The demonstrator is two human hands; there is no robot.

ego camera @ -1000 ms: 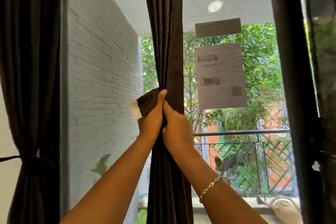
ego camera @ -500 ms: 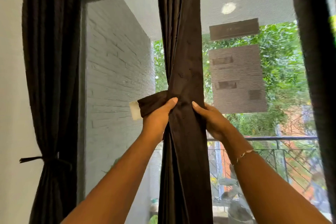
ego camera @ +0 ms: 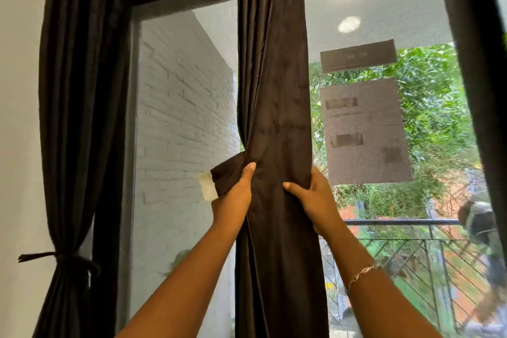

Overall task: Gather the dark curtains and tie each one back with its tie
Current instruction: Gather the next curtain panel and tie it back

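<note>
The step in hand looks like the gathering of the middle dark brown curtain of smooth heavy cloth, which hangs before the window glass, between the person's two arms. The left grip is clamped on the curtain's left edge. It also holds the dark fabric tie band with a white patch at its end, and that end sticks out to the left. The right grip is clasped round the curtain's right edge, thumb in front and fingers hidden behind.

The cloth between them lies broad, not yet bunched. At far left another dark curtain hangs already cinched by its thin dark tie.

Next, I judge, the right grip must press the folds towards the left one. The band can then be brought round the bundle and fastened by its patch.
</note>
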